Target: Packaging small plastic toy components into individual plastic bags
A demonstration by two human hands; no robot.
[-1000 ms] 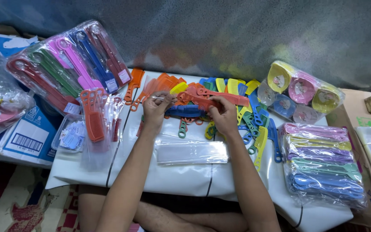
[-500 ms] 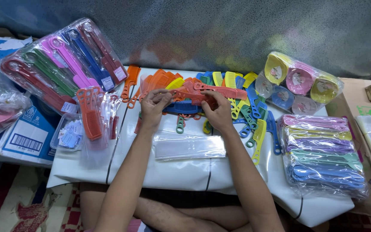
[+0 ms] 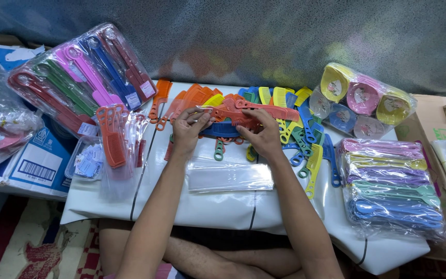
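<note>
The comb point(image 3: 264, 109) between the left hand point(image 3: 188, 130) and right hand point(image 3: 264, 135) is coral red, lying over a spread of loose combs point(image 3: 295, 129) in orange, yellow, blue and green. The board point(image 3: 223, 206) under them is white with thin dark lines. A stack of sleeves point(image 3: 231, 177) is clear. One bag of long combs point(image 3: 78, 82) shows red, green, pink, blue and maroon; a second pack point(image 3: 393, 186) runs pink, yellow, purple, teal and blue. The round cases point(image 3: 362, 98) are yellow, pink and blue. The box point(image 3: 32, 165) is blue and white. The backdrop point(image 3: 264, 36) is mottled grey-blue
</note>
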